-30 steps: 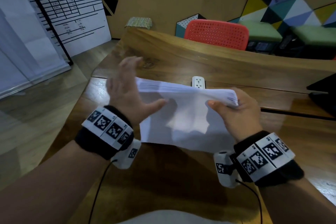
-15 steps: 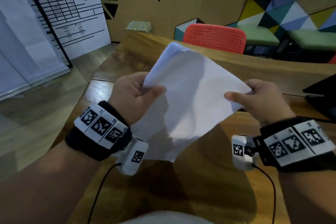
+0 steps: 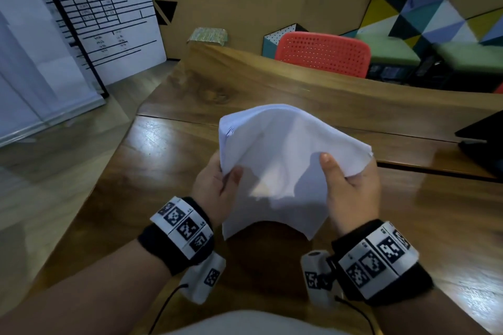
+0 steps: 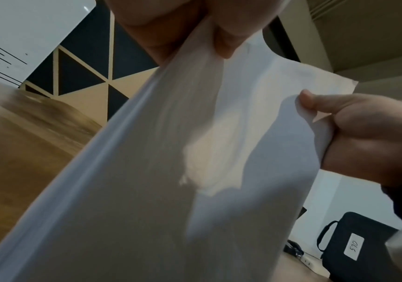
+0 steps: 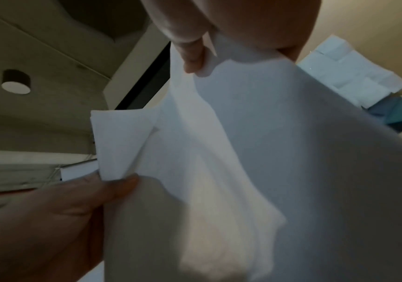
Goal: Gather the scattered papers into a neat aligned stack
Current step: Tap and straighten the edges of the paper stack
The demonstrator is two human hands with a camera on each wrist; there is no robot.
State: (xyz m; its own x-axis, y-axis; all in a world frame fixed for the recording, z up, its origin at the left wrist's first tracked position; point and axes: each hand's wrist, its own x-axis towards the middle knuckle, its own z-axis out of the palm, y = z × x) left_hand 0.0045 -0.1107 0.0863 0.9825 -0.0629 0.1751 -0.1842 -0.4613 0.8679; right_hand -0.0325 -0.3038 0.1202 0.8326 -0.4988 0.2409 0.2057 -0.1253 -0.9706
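Head view: both hands hold a bundle of white papers (image 3: 275, 160) up above the wooden surface (image 3: 141, 171). Left hand (image 3: 215, 187) pinches the left edge, thumb on the near face. Right hand (image 3: 351, 190) grips the right edge the same way. Between the two grips the sheets bow, their lower edge hanging clear of the wood. A red chair (image 3: 324, 53) stands behind the far edge, well apart from the sheets.

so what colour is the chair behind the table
Red, with a perforated back: the chair shows best in the head view, beyond the table.
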